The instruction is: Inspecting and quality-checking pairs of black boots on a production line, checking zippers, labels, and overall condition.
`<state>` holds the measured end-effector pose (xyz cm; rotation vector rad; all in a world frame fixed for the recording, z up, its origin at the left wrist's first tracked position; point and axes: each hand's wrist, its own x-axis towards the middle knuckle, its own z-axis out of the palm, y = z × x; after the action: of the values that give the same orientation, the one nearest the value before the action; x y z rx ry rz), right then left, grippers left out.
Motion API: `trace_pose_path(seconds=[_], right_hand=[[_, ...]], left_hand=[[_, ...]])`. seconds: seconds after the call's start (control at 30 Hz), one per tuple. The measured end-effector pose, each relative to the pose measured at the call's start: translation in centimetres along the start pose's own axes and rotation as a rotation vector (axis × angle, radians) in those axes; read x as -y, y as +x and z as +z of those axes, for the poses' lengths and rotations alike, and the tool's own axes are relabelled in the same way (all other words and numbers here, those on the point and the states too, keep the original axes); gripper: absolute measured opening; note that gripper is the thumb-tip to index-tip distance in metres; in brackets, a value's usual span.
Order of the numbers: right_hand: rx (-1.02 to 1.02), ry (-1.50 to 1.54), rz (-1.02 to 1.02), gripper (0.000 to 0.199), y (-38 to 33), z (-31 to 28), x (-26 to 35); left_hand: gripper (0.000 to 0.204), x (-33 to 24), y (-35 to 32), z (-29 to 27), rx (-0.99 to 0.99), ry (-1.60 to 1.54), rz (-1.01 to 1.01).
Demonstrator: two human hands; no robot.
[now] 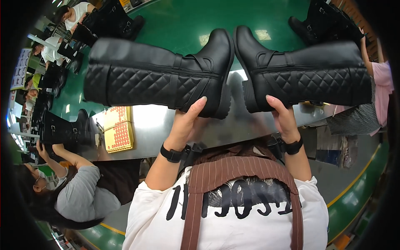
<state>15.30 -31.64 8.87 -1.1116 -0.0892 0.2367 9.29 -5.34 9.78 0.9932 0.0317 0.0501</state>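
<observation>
Two black quilted boots held sole to sole.
Left hand (185,123) fingers closed on left boot (158,77); right hand (283,118) grips right boot (308,75).

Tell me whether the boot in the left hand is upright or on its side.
On its side. The left boot lies level in the left hand, shaft pointing left, sole facing the other boot.

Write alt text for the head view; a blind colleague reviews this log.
Two bare hands hold a pair of tall black quilted leather boots on their sides, toes touching, above a shiny metal workbench: left hand under the left boot, right hand under the right boot. A green conveyor belt runs behind.
</observation>
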Motion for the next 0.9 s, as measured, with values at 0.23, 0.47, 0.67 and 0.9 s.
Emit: trace_pose_path(seconds=[0.23, 0.47, 0.67, 0.9], right_hand=[[0.092, 0.197, -0.039, 0.049, -0.4, 1.5, -0.6], [0.152, 0.305, 0.033, 0.052, -1.2, 2.5, -0.7], [0.205, 0.34, 0.058, 0.054, -1.1, 2.6, -0.3], [0.309, 0.387, 0.073, 0.052, -0.9, 0.5, -1.7]], left_hand=[[0.049, 0.2, 0.6, 1.4, 0.098, -0.154, -0.055], [0.051, 1.4, 0.4, 2.5, 0.048, -0.189, -0.06], [0.054, 1.1, -0.2, 2.9, 0.057, -0.208, -0.091], [0.057, 1.0, -0.4, 2.1, 0.128, -0.264, -0.106]])
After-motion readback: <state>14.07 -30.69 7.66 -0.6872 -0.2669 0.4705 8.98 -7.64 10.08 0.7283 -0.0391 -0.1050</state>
